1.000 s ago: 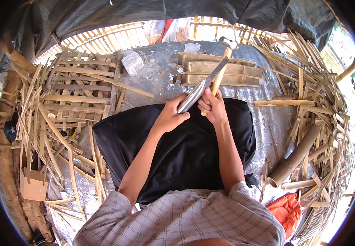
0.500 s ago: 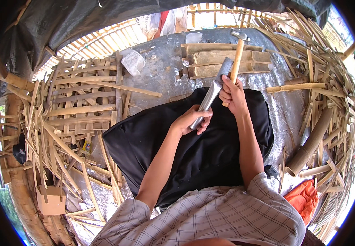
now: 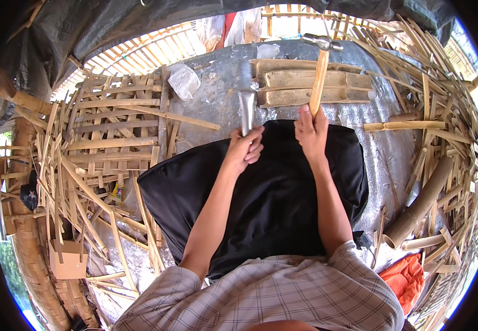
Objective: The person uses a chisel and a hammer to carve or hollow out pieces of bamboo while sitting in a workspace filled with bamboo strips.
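Grey metallic ground sheet [image 3: 217,110] covers the work area, ringed by heaps of pale split bamboo strips [image 3: 84,165] on the left and right. Black cloth pad [image 3: 283,193] lies across the middle, under both forearms. Thick round bamboo pole section [image 3: 423,201] lies at the right, just off the pad. Three split bamboo slabs [image 3: 310,83] sit side by side on the sheet just past the pad's far edge. Orange fabric bundle [image 3: 407,276] at lower right. Wooden-handled hammer with a metal head [image 3: 319,77]: handle near upright, head at the top, over the slabs; right hand [image 3: 311,132] is wrapped fully around the handle's lower end, fingers closed tight. Flat grey metal blade [image 3: 246,102], long and narrow, points away from the person, its far end next to the slabs' left ends; contact with the slabs can't be confirmed. Left hand [image 3: 244,149] is fisted around the blade's near end, fingers curled closed. Hands sit near each other at the pad's far edge, not touching. Crumpled clear plastic bag [image 3: 183,81] lies on the sheet left of the blade.
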The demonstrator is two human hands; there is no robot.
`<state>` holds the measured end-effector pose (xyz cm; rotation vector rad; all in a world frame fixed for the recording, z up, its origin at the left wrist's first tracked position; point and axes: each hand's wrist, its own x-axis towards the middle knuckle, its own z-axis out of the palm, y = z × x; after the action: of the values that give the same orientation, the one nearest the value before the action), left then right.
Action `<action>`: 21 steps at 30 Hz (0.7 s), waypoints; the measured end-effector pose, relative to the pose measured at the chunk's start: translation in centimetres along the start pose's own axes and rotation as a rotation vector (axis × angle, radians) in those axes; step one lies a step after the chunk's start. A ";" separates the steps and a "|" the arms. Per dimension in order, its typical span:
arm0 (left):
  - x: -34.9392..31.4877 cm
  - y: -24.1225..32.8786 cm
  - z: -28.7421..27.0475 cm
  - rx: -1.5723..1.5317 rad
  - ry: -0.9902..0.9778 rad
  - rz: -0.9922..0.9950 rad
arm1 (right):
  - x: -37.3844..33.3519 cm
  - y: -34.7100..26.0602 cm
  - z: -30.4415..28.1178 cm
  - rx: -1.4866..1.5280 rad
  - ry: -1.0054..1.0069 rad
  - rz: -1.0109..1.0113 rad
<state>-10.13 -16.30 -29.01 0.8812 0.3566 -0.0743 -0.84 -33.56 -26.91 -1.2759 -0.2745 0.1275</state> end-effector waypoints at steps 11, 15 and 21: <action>0.0 0.3 -0.4 0.060 0.059 0.009 | -0.5 1.5 1.0 -0.784 -0.323 -0.245; -0.2 -0.1 -0.2 0.064 0.031 0.078 | -1.1 0.5 1.8 -0.730 -0.278 -0.297; 0.0 -0.2 -0.6 0.044 0.055 0.128 | -1.1 0.9 2.0 -0.615 -0.206 -0.255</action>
<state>-10.30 -15.98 -29.52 0.9485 0.3498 0.0603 -2.43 -31.73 -27.41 -1.8250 -0.6876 -0.0516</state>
